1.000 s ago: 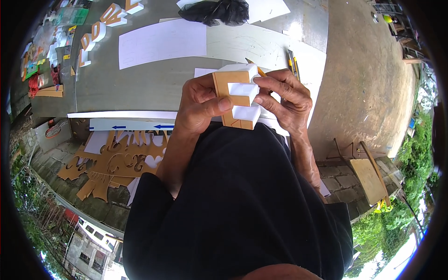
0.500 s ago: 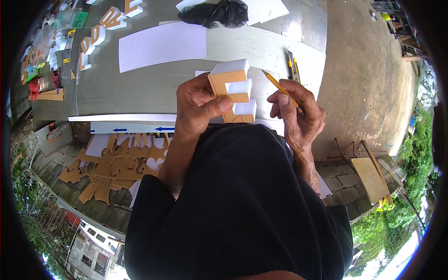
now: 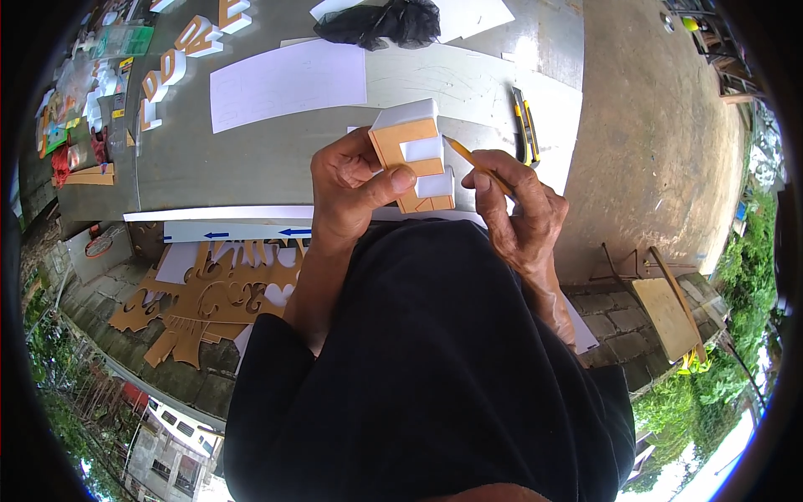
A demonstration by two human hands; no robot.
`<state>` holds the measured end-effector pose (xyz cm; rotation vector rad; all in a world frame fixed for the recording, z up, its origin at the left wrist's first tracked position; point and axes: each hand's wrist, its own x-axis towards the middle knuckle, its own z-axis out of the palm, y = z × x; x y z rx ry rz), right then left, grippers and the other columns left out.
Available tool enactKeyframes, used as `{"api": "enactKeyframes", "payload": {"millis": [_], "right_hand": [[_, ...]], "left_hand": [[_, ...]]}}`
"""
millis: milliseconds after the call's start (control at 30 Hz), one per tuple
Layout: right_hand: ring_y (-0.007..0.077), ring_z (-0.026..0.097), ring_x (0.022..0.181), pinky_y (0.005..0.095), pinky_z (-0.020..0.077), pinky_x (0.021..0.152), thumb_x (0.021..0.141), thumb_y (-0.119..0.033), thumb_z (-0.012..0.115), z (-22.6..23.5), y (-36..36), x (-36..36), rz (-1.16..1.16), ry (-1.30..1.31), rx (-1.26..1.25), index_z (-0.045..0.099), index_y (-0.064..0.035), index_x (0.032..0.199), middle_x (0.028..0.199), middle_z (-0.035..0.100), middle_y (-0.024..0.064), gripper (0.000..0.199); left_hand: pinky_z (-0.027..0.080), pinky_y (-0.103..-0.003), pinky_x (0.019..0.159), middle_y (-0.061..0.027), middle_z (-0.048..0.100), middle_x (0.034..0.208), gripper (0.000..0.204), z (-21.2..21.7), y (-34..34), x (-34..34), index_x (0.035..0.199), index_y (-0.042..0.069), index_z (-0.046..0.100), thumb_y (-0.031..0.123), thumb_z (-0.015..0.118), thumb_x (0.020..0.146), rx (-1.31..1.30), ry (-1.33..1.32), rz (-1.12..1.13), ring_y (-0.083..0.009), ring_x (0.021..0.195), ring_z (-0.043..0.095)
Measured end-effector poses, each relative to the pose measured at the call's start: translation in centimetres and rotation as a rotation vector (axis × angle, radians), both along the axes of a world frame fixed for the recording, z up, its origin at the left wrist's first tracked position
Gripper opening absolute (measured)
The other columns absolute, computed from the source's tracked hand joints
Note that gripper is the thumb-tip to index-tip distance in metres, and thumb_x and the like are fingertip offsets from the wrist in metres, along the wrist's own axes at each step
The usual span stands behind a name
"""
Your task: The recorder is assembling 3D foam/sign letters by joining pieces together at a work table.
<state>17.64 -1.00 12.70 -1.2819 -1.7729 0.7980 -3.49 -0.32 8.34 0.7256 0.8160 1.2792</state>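
My left hand [image 3: 345, 191] grips a block letter [image 3: 411, 130] with a brown front face and white sides, its thumb lying across the brown face. The letter is held up above the near edge of the table, close to my body. In my right hand [image 3: 529, 205] a yellow pencil [image 3: 487, 167] is pinched between thumb and fingers. The pencil's tip points at the letter's upper right side and is very near it; whether it touches I cannot tell. Beyond my right hand, a yellow and black utility knife [image 3: 526, 125] lies on the table.
White paper [image 3: 288, 84] and a black mesh cloth [image 3: 381, 23] lie farther back on the grey table [image 3: 180, 171]. More block letters [image 3: 171, 67] stand at the far left, near plastic bags and odds and ends. Brown ornamental cut-outs [image 3: 209, 293] lie below the table's near left edge.
My right hand has moved left with the pencil, bringing its tip up to the letter's right side. The letter, still in my left hand, has shifted slightly up and left.
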Motion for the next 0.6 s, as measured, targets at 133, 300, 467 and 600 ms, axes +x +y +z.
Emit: {"api": "enactKeyframes", "payload": {"millis": [133,300,467,600], "right_hand": [[0.0181,0.072,0.068,0.0296,0.0575,0.058,0.089,-0.002,0.072,-0.02,0.11,-0.05,0.01,-0.015,0.016,0.066,-0.0015,0.11,0.096,0.074,0.0098,0.023],[0.0181,0.07,0.064,0.031,0.0558,0.056,0.088,0.0,0.072,0.03,0.34,-0.1,0.045,-0.042,0.081,0.064,-0.0023,0.113,0.089,0.073,0.011,0.026],[0.0189,0.068,0.062,0.0324,0.0534,0.053,0.088,0.001,0.071,0.3,0.57,0.28,0.107,-0.075,0.12,0.063,-0.0013,0.113,0.08,0.07,0.0106,0.026],[0.0193,0.067,0.062,0.0327,0.0516,0.052,0.088,0.003,0.07,0.44,0.65,0.56,0.174,-0.083,0.103,0.063,-0.0004,0.112,0.077,0.068,0.0112,0.026]], "left_hand": [[0.051,-0.036,0.096,-0.0167,0.072,0.102,0.044,-0.06,0.01,0.07,0.114,-0.01,0.066,0.013,0.082,0.081,0.003,0.011,-0.001,-0.0199,0.098,0.069],[0.052,-0.036,0.094,-0.0165,0.073,0.102,0.043,-0.03,0.11,0.1,0.114,-0.01,0.066,0.014,0.082,0.081,-0.002,0.002,0.003,-0.0196,0.095,0.07],[0.052,-0.036,0.094,-0.0161,0.072,0.104,0.042,-0.29,-0.02,-0.06,0.113,-0.01,0.066,0.013,0.08,0.081,0.009,0.001,0.024,-0.0197,0.097,0.069],[0.052,-0.036,0.095,-0.0167,0.072,0.108,0.041,-0.19,0.28,-0.14,0.115,-0.01,0.066,0.011,0.077,0.082,0.011,-0.022,0.017,-0.0202,0.099,0.069]]}}
